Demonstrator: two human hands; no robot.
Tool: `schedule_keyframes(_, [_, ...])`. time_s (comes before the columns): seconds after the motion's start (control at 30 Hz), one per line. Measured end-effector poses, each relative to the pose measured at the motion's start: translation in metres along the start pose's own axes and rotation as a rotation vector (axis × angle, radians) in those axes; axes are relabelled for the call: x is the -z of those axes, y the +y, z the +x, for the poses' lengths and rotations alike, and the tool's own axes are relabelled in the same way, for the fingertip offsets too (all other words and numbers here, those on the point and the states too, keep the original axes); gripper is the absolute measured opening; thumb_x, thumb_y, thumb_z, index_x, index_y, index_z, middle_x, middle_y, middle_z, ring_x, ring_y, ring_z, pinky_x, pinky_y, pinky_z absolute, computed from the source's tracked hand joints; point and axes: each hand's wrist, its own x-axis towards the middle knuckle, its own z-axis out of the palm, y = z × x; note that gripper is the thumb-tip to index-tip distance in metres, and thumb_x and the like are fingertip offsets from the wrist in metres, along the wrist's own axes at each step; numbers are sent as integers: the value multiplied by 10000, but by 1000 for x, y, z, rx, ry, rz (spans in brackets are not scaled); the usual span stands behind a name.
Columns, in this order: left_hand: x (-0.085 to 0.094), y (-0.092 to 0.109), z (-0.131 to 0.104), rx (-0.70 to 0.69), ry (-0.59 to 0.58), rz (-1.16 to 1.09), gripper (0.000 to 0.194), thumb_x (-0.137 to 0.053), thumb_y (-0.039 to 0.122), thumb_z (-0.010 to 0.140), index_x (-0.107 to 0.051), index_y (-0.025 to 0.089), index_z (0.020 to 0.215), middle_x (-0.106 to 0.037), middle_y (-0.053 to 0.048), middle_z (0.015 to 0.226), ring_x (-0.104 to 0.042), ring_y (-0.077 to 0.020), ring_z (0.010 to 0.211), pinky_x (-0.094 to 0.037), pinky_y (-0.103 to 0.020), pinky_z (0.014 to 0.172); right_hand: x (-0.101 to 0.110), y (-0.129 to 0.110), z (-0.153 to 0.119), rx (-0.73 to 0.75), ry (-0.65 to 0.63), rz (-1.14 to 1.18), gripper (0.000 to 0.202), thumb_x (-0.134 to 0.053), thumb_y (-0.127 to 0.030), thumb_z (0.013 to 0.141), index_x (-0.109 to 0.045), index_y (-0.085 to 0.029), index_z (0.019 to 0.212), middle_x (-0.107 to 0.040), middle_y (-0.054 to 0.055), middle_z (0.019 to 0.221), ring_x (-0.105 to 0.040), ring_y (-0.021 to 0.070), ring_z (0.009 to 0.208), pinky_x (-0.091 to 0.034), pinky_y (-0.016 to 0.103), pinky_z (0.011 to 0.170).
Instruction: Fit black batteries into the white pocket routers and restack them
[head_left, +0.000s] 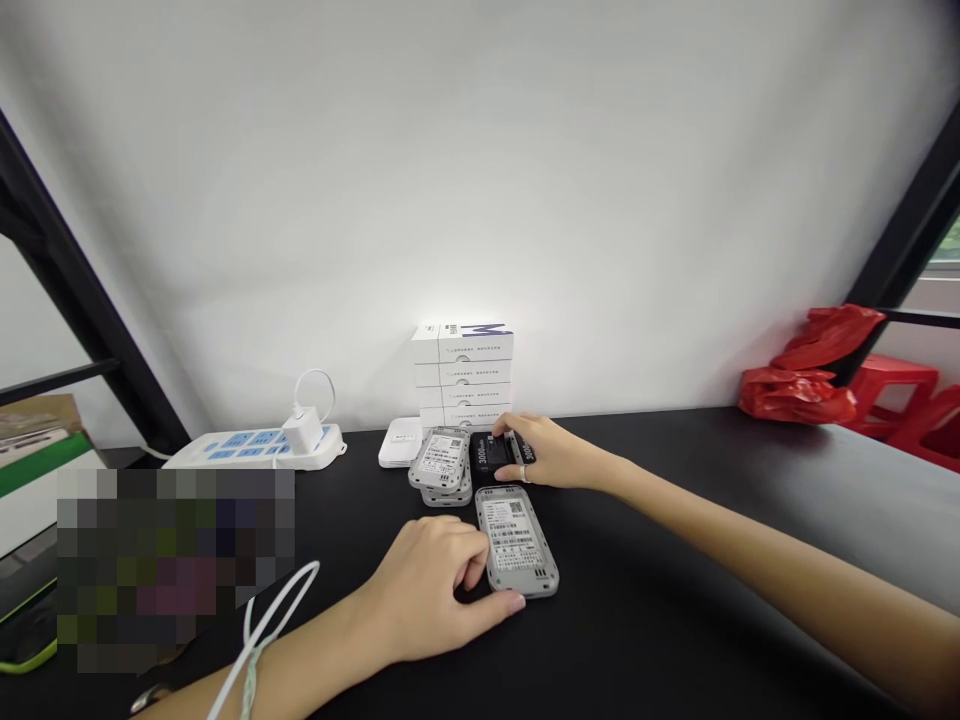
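My right hand (555, 452) reaches over the group of black batteries with "3000" printed on them. Its thumb and fingers close around the edges of one black battery (496, 453); a ring shows on one finger. Near the front, a grey device casing (519, 545) lies flat, its inner side with a printed label facing up. Beside its left edge rests my left hand (439, 572), fingers loosely curled and thumb stretched out apart at the casing's lower corner. Whether the fingertips touch the casing I cannot tell. Further back sits a stack of similar casings (441, 462).
White boxes (476, 375) are stacked against the wall, with flat white pieces (399, 443) in front. A power strip (255, 447) with a white charger (301, 430) lies left. A white cable (262, 630) crosses my left forearm. Red bags (799, 395) sit far right.
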Motion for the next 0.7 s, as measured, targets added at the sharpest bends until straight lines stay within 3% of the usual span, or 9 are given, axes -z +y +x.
schedule_keyframes(0.27, [0,-1,0,3,-11,4,432,-588,518,751,-427,148,597,-471,34,576,-395,-92,568,-255,-241,533,-2,1,7,63,-23,18,558,-688,-441,690,-461,-185,1131,-544,79,1125,-504,211,1038,-419,350,901])
schedule_keyframes(0.4, [0,0,0,6,-12,8,429,-586,514,753,-424,147,602,-467,35,573,-395,-89,567,-258,-241,535,-3,1,5,6,77,94,575,-747,-415,598,-463,-175,1037,-545,80,1066,-513,212,999,-433,349,870])
schedule_keyframes(0.53, [-1,-1,-1,15,-18,18,429,-580,526,754,-432,149,610,-477,32,589,-402,-94,577,-254,-244,537,1,-5,-15,16,186,173,573,-757,-408,586,-447,-196,1018,-537,55,1073,-509,201,980,-430,342,848])
schedule_keyframes(0.7, [0,0,-1,28,-28,19,416,-583,513,754,-437,149,613,-482,29,596,-407,-96,581,-252,-244,538,-7,-14,-47,-56,97,240,617,-759,-453,592,-444,-240,1079,-510,32,1127,-490,183,924,-443,339,807])
